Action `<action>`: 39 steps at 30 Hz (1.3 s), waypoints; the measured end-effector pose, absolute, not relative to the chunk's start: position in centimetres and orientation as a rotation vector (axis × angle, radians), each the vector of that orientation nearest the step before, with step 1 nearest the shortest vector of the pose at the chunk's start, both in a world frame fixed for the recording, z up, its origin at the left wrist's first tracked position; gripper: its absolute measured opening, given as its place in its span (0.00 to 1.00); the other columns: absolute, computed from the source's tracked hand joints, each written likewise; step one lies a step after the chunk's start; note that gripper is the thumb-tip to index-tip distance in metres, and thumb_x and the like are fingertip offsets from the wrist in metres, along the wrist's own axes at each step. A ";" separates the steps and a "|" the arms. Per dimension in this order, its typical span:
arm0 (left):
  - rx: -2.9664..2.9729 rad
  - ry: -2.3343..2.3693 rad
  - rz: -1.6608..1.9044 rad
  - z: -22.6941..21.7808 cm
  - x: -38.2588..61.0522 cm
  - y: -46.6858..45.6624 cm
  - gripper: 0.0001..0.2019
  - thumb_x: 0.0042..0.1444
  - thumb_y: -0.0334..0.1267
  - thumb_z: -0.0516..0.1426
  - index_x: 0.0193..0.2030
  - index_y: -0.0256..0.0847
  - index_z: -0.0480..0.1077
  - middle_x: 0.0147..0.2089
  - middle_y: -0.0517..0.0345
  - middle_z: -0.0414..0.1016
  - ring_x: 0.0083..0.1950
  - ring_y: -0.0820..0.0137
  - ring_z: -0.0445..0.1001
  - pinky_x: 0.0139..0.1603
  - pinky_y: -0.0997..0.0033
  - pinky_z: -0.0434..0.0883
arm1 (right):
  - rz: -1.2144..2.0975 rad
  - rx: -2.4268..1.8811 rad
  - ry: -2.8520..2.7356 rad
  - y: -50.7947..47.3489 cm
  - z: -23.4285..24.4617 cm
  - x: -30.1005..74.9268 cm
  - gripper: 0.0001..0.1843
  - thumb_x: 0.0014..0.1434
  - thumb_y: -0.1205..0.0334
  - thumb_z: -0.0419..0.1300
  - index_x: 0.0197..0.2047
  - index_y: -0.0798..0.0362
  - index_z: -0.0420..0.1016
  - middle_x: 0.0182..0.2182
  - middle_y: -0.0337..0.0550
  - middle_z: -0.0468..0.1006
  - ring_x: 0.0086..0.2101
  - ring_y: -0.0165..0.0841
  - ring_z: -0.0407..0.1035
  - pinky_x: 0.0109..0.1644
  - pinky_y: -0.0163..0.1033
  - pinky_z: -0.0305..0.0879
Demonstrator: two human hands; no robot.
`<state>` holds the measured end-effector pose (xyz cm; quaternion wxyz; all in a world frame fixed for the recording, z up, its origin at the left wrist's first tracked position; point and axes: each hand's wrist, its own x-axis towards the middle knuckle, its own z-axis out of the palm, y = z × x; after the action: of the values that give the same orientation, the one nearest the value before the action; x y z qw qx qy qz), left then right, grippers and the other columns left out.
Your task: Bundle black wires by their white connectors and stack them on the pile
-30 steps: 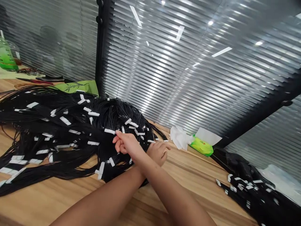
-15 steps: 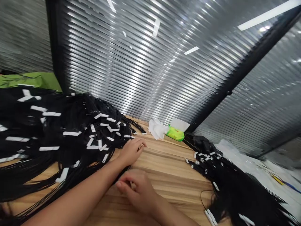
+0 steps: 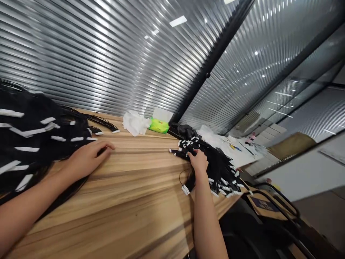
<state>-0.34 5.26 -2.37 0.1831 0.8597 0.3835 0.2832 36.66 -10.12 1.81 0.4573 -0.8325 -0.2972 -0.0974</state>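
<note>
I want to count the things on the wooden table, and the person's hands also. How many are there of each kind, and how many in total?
Bundles of black wires with white tags, one and another: 2
Hands, left hand and right hand: 2
Crumpled white tissue: 1
Green tissue packet: 1
Total: 6

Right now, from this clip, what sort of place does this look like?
Probably a workroom for wire assembly in an office-like building: bundles of black wires with white tags lie on a long wooden table, with glass partitions with blinds beside it.
</note>
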 end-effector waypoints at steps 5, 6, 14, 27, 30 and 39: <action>2.422 1.145 0.839 -2.9 -0.1 5.9 0.17 0.57 0.49 0.46 0.43 0.47 0.71 0.47 0.64 0.74 0.48 0.64 0.71 0.52 0.63 0.63 | -0.243 -2.163 -0.571 -11.9 0.5 39.4 0.11 0.37 0.71 0.68 0.23 0.55 0.70 0.25 0.38 0.67 0.34 0.35 0.63 0.40 0.42 0.48; 2.424 1.150 0.838 -3.0 -0.1 5.9 0.17 0.57 0.49 0.46 0.43 0.46 0.71 0.47 0.64 0.74 0.48 0.63 0.71 0.52 0.63 0.64 | -0.246 -2.164 -0.557 -12.0 0.4 39.4 0.10 0.38 0.71 0.68 0.22 0.55 0.69 0.23 0.37 0.67 0.33 0.35 0.63 0.39 0.42 0.48; 2.373 1.134 1.018 -3.3 0.1 5.7 0.17 0.56 0.51 0.45 0.41 0.50 0.71 0.42 0.68 0.74 0.45 0.67 0.72 0.46 0.67 0.63 | -0.447 -1.932 -0.405 -13.1 2.8 38.3 0.09 0.52 0.58 0.60 0.35 0.53 0.69 0.27 0.44 0.71 0.32 0.37 0.64 0.37 0.44 0.49; 2.379 1.151 0.890 -2.0 0.0 4.8 0.21 0.60 0.52 0.44 0.48 0.46 0.69 0.46 0.62 0.75 0.48 0.64 0.71 0.51 0.64 0.65 | -0.207 -1.199 -0.319 -12.7 5.8 33.5 0.22 0.61 0.45 0.30 0.21 0.46 0.45 0.15 0.29 0.46 0.15 0.25 0.44 0.20 0.34 0.50; 2.355 0.933 0.850 -1.7 0.0 4.1 0.21 0.61 0.52 0.43 0.46 0.45 0.72 0.47 0.62 0.76 0.50 0.65 0.70 0.55 0.65 0.63 | 0.230 -0.995 -0.525 -9.0 5.5 26.5 0.26 0.59 0.37 0.32 0.20 0.46 0.45 0.14 0.26 0.43 0.14 0.25 0.39 0.16 0.32 0.44; 1.857 0.706 0.732 -1.5 0.6 3.0 0.15 0.56 0.51 0.54 0.31 0.41 0.68 0.24 0.59 0.75 0.29 0.68 0.72 0.35 0.72 0.69 | 0.513 -0.956 -0.963 3.3 3.1 12.2 0.33 0.62 0.38 0.28 0.29 0.49 0.63 0.22 0.32 0.66 0.27 0.24 0.66 0.37 0.36 0.67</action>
<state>0.58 3.00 -1.47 0.4899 0.7647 0.2907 0.3013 12.18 3.30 3.13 0.7483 -0.4372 -0.4403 0.2348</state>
